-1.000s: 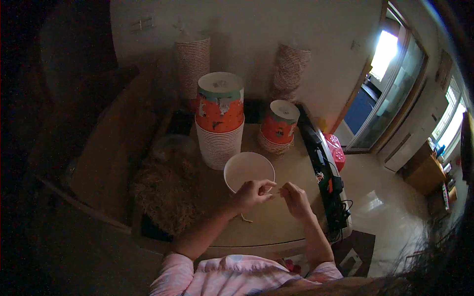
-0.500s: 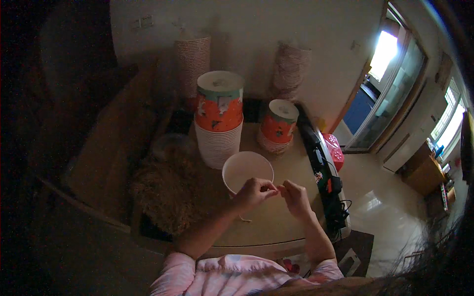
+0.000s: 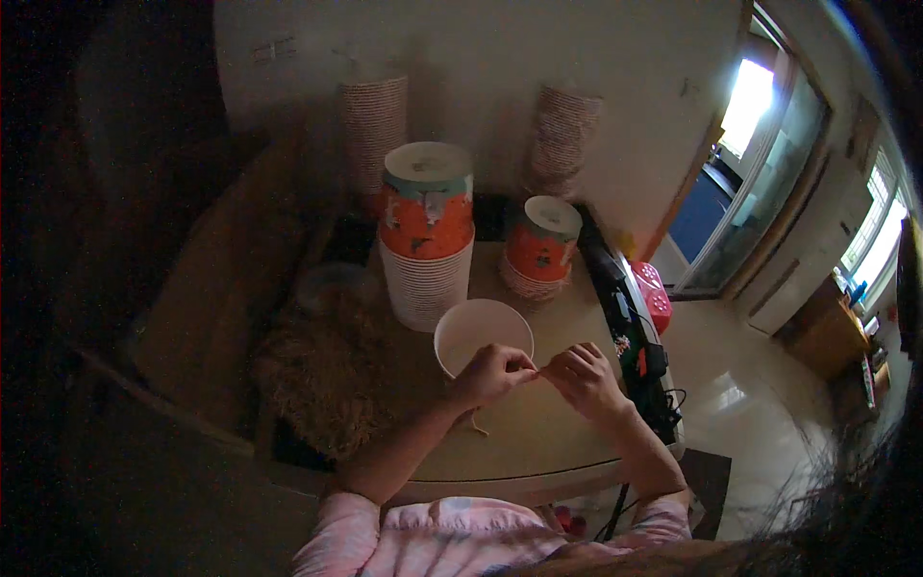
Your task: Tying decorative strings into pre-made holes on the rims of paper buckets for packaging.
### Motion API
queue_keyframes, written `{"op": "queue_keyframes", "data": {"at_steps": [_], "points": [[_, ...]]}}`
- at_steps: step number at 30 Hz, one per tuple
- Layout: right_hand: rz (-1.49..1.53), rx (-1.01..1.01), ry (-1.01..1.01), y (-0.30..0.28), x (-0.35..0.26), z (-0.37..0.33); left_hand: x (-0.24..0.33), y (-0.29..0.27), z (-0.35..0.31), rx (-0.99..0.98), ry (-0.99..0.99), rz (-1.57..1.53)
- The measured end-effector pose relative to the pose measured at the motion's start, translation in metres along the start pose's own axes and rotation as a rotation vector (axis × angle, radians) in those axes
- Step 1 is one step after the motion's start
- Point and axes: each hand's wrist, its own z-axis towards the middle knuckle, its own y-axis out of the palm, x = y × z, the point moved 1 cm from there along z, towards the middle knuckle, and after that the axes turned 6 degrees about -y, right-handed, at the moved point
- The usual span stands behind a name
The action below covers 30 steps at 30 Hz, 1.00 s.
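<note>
My left hand (image 3: 492, 376) is closed in a pinch just in front of a white paper bucket (image 3: 471, 322). My right hand (image 3: 585, 382) is closed as well, its fingertips meeting those of the left. Whatever lies between the fingertips is too small to make out. Below my left hand a short pale strand (image 3: 479, 425) shows, and I cannot tell whether it hangs from the hand or lies on the table. The bucket stands upright with its open mouth toward me, partly covered by my left hand.
On the table (image 3: 548, 452) stand a tall stack of upturned white buckets (image 3: 425, 293) topped by an orange and green one (image 3: 428, 226), and a shorter stack (image 3: 541, 252). A brown fibre tangle (image 3: 327, 385) lies left. Black cables (image 3: 661, 423) run along the right edge.
My right hand has turned and its wrist has swung to the right, with the fingertips staying by the left ones. My left hand has barely moved.
</note>
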Motion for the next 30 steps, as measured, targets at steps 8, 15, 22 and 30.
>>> {"op": "queue_keyframes", "data": {"at_steps": [8, 15, 22, 30], "points": [[0.038, -0.074, -0.017, 0.001, 0.007, -0.002, -0.005, 0.002, 0.003, 0.002, 0.017, -0.029], [0.083, -0.103, 0.103, 0.009, 0.005, 0.001, 0.005, 0.0, -0.001, -0.006, -0.003, -0.02], [0.541, -0.077, 0.526, 0.022, 0.003, -0.008, 0.01, 0.0, -0.001, -0.017, -0.081, -0.028], [0.695, -0.044, 0.551, 0.018, -0.005, -0.003, -0.002, -0.006, 0.005, 0.055, -0.082, -0.002]]}}
